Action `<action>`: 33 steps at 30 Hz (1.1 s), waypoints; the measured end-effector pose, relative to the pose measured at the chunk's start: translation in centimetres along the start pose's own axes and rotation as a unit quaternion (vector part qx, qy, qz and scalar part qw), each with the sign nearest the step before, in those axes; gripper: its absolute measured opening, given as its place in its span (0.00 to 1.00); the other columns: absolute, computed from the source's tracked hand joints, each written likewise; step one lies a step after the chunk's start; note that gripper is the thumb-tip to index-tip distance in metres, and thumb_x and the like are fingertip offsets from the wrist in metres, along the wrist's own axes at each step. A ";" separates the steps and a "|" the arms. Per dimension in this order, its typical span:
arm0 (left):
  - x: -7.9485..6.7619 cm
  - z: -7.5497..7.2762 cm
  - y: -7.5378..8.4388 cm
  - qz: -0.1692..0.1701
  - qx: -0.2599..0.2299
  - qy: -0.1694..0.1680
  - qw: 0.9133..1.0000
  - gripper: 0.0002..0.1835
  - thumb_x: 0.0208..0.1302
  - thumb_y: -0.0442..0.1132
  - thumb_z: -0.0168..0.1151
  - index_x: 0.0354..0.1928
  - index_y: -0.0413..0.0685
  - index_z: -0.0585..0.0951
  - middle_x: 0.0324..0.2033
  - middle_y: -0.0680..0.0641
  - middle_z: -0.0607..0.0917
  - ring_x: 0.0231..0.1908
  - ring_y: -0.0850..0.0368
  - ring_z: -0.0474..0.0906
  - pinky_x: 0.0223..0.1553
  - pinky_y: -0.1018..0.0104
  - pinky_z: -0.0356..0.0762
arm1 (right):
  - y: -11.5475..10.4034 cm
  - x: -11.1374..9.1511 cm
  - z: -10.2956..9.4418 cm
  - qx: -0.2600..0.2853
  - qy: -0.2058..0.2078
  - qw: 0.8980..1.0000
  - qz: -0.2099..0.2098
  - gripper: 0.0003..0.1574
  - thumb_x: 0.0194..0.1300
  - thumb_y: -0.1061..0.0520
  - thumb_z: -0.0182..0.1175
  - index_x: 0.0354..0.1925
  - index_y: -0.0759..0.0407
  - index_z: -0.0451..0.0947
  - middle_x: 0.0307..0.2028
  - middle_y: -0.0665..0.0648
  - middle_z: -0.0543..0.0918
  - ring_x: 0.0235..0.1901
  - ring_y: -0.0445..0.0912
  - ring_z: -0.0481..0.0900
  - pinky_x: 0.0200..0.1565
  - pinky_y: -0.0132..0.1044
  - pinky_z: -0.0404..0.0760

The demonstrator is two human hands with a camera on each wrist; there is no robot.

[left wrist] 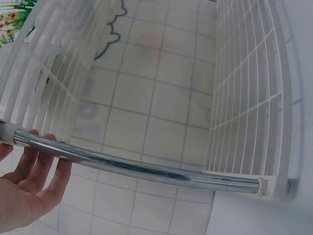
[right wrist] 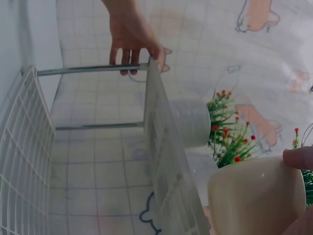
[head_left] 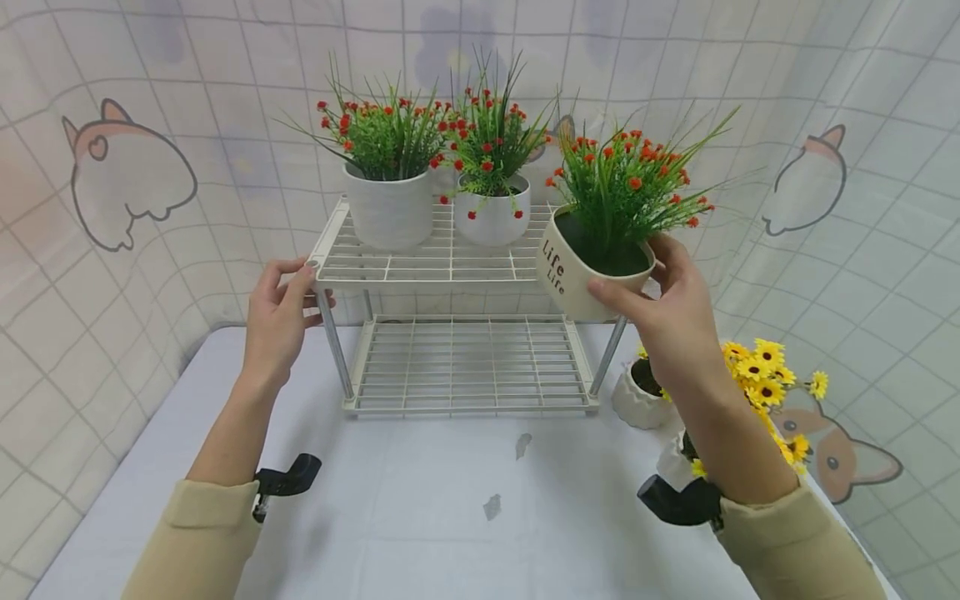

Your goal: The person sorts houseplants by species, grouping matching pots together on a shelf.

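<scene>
Nearest, clock read from the head view's centre: two beige sleeves, at 4 and 8 o'clock, each with a black wrist device at the cuff.

White cloth, at 6 o'clock; two grey patches on it.

White pots with yellow flowers, two, at 4 o'clock, on the cloth beside the rack; partly hidden by the right forearm.

Right hand, at 3 o'clock: grasping the Life pot, thumb on the near side, fingers behind.

Life pot, cream, dark lettering, red flowers and grass; at 2 o'clock, tilted, at the right front end of the upper shelf. Contact with the shelf: cannot tell.

Left hand, at 9 o'clock: gripping the rack's left front corner, thumb on top, fingers about the metal post.

Rack, white wire, two tiers, upright.

White planters, two, upright on the upper shelf, with red flowers: the larger at 10 o'clock, the smaller at 12.

Farthest: checked curtain, at 12 o'clock, with corgi drawings.
</scene>
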State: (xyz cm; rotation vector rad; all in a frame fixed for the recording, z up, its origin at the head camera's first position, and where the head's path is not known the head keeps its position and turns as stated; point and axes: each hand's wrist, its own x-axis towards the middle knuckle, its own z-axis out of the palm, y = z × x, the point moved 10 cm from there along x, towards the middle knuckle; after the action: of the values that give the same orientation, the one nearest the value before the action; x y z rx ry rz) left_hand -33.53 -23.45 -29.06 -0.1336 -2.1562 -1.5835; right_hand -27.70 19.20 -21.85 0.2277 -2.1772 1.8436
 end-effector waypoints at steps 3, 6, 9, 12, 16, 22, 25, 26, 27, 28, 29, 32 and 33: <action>0.1 0.0 0.0 -0.001 -0.005 0.002 1.000 0.23 0.82 0.53 0.47 0.68 0.47 0.71 0.48 0.43 0.83 0.44 0.56 0.83 0.45 0.66 0.82 | 0.2 1.7 -0.4 -0.027 0.015 0.999 0.010 0.56 0.65 0.50 0.73 0.80 0.53 0.52 0.73 0.53 0.62 0.68 0.50 0.59 0.66 0.54 0.68; 0.1 0.0 0.1 -0.003 -0.008 0.002 1.000 0.23 0.82 0.53 0.47 0.67 0.48 0.72 0.48 0.41 0.83 0.44 0.55 0.83 0.45 0.67 0.82 | 0.3 3.4 -0.7 -0.041 0.022 0.999 0.018 0.57 0.65 0.49 0.73 0.80 0.54 0.51 0.73 0.54 0.61 0.66 0.49 0.59 0.64 0.51 0.69; 0.2 0.1 0.0 -0.005 -0.007 0.003 1.000 0.22 0.82 0.53 0.47 0.67 0.49 0.72 0.47 0.41 0.83 0.43 0.55 0.83 0.45 0.68 0.82 | 0.5 5.1 -0.7 -0.044 0.024 0.998 0.029 0.58 0.65 0.50 0.73 0.80 0.55 0.50 0.72 0.57 0.63 0.64 0.50 0.64 0.63 0.47 0.71; 0.1 0.1 -0.1 -0.008 -0.012 0.005 1.000 0.21 0.81 0.53 0.48 0.66 0.50 0.73 0.46 0.42 0.83 0.43 0.55 0.83 0.45 0.69 0.82 | 0.8 6.5 -0.6 -0.036 0.023 0.998 0.045 0.59 0.64 0.52 0.73 0.80 0.58 0.49 0.69 0.59 0.66 0.61 0.50 0.69 0.62 0.44 0.73; 0.0 0.1 -0.2 -0.012 -0.015 0.007 1.000 0.21 0.81 0.53 0.48 0.65 0.51 0.74 0.45 0.45 0.83 0.43 0.55 0.83 0.44 0.69 0.82 | 1.4 8.2 -0.3 -0.035 0.024 0.997 0.069 0.60 0.64 0.53 0.73 0.80 0.60 0.48 0.69 0.61 0.66 0.61 0.51 0.72 0.64 0.42 0.73; -0.1 -0.1 -0.1 -0.008 0.001 0.010 1.000 0.22 0.81 0.53 0.47 0.66 0.50 0.73 0.47 0.43 0.83 0.43 0.57 0.83 0.45 0.69 0.82 | 2.0 10.1 0.2 -0.064 0.022 0.994 0.086 0.60 0.65 0.52 0.72 0.80 0.61 0.47 0.72 0.60 0.63 0.65 0.51 0.68 0.68 0.43 0.69; 0.0 0.0 0.0 -0.003 0.004 0.010 1.000 0.22 0.81 0.53 0.47 0.67 0.50 0.73 0.46 0.44 0.83 0.44 0.57 0.83 0.45 0.69 0.82 | 2.2 10.9 0.3 -0.078 0.023 0.993 0.084 0.57 0.65 0.53 0.72 0.79 0.62 0.49 0.72 0.61 0.64 0.66 0.52 0.66 0.68 0.44 0.68; 0.0 0.0 0.0 -0.002 0.004 0.010 1.000 0.22 0.81 0.53 0.47 0.67 0.50 0.73 0.46 0.45 0.83 0.44 0.57 0.83 0.45 0.69 0.82 | 2.4 11.1 0.3 -0.080 0.023 0.993 0.085 0.57 0.65 0.53 0.72 0.79 0.62 0.50 0.72 0.61 0.64 0.66 0.52 0.66 0.68 0.44 0.68; 0.0 0.0 0.0 -0.001 0.004 0.010 1.000 0.22 0.81 0.53 0.47 0.67 0.49 0.73 0.45 0.45 0.83 0.44 0.57 0.83 0.45 0.69 0.81 | 2.5 11.3 0.3 -0.083 0.023 0.993 0.086 0.56 0.65 0.53 0.72 0.78 0.63 0.50 0.72 0.61 0.64 0.66 0.52 0.66 0.68 0.44 0.68; 0.0 0.0 0.0 0.000 0.003 0.010 1.000 0.22 0.81 0.53 0.47 0.67 0.49 0.73 0.45 0.45 0.83 0.43 0.57 0.83 0.45 0.69 0.81 | 2.7 11.5 0.3 -0.086 0.022 0.992 0.087 0.56 0.65 0.52 0.71 0.78 0.63 0.50 0.71 0.61 0.64 0.66 0.52 0.67 0.68 0.44 0.69; 0.0 0.0 0.0 0.001 0.004 0.010 1.000 0.22 0.81 0.53 0.47 0.67 0.49 0.73 0.45 0.45 0.83 0.43 0.57 0.83 0.45 0.69 0.81 | 2.9 11.6 0.3 -0.089 0.023 0.992 0.088 0.56 0.65 0.52 0.71 0.78 0.63 0.50 0.71 0.62 0.64 0.66 0.53 0.67 0.67 0.44 0.69; 0.0 0.0 0.0 0.001 0.003 0.011 1.000 0.22 0.82 0.53 0.47 0.66 0.49 0.73 0.45 0.45 0.84 0.43 0.57 0.83 0.45 0.69 0.82 | 3.1 11.8 0.1 -0.096 0.023 0.991 0.087 0.58 0.66 0.50 0.71 0.79 0.63 0.47 0.72 0.62 0.62 0.66 0.53 0.66 0.68 0.43 0.69; 0.0 0.0 0.0 0.001 0.004 0.012 1.000 0.22 0.81 0.53 0.47 0.66 0.49 0.73 0.45 0.45 0.84 0.43 0.57 0.83 0.45 0.69 0.82 | 3.2 11.8 0.0 -0.100 0.023 0.991 0.087 0.60 0.66 0.49 0.71 0.80 0.62 0.45 0.74 0.62 0.61 0.67 0.52 0.66 0.68 0.43 0.69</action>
State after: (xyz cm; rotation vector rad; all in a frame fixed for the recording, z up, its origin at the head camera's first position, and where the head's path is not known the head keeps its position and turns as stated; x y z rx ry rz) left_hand -33.55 -23.42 -29.12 -0.1150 -2.1431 -1.5683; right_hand -39.81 20.40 -21.21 -0.0475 -2.3945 1.6804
